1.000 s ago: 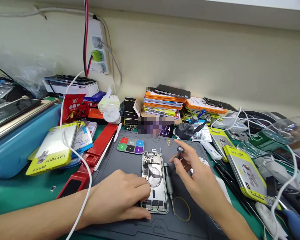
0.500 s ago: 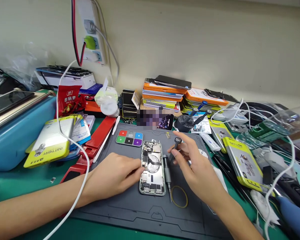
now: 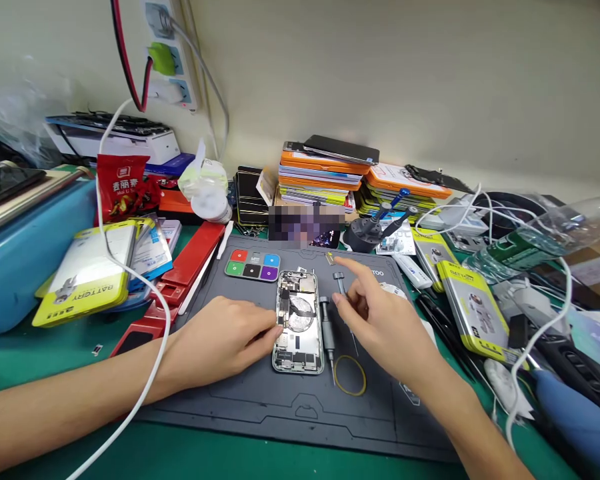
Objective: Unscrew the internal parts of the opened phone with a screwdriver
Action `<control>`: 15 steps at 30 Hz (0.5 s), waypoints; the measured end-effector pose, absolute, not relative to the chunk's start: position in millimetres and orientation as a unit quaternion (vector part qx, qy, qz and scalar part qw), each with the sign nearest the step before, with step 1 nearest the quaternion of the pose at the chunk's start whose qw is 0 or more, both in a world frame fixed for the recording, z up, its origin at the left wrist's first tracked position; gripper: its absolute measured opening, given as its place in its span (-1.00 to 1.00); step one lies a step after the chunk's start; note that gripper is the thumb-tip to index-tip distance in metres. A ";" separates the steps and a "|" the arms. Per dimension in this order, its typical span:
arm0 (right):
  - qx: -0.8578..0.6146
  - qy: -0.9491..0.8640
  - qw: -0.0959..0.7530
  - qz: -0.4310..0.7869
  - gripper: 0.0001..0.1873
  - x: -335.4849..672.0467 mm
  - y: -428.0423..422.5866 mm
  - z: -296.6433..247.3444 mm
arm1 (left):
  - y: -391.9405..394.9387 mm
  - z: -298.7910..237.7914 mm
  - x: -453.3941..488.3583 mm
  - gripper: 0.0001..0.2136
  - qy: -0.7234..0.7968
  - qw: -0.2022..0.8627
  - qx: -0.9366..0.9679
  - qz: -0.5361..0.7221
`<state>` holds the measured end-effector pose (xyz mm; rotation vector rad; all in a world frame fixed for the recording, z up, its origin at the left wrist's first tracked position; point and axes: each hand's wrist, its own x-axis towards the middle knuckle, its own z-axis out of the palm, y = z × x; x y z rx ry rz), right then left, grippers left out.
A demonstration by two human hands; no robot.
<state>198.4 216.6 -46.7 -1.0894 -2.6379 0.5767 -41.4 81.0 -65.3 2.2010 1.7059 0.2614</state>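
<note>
An opened phone (image 3: 296, 343) lies on the dark work mat (image 3: 240, 400), with its inner parts and a round coil showing. My left hand (image 3: 240, 333) is closed at its left edge, thumb and forefinger gripping the rim. Just right of the phone a grey screwdriver (image 3: 328, 330) rests on the mat. A second screwdriver (image 3: 339, 283) lies beside my right hand (image 3: 375, 313), partly hidden by it. That hand hovers open, forefinger and thumb apart, the other fingers curled. The forefinger points towards a small metal piece (image 3: 329, 259).
A yellow rubber band (image 3: 350, 375) lies below the screwdrivers. Behind the phone are a coloured tray (image 3: 253, 265), a pixelated screen (image 3: 305, 227) and a screwdriver holder (image 3: 363, 235). Battery boxes (image 3: 473, 310) stand right; a white cable (image 3: 163, 333) crosses over my left forearm.
My right hand has let go of the dark-handled screwdriver, which now lies on the mat. My left hand stays at the phone's edge. The whole view has shifted slightly.
</note>
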 end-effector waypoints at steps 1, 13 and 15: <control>-0.376 -0.905 0.092 0.176 -0.49 198.2 216.7 -47.7 | 80.7 -65.1 -41.3 -0.65 0.600 0.172 0.775 0.094; -0.364 -0.912 0.051 0.184 -0.46 193.4 210.7 -43.0 | 82.2 -65.7 -40.6 -0.64 0.594 0.158 0.781 0.111; -0.368 -0.907 0.022 0.202 -0.46 192.4 208.2 -41.8 | 81.8 -65.6 -40.3 -0.64 0.600 0.156 0.778 0.099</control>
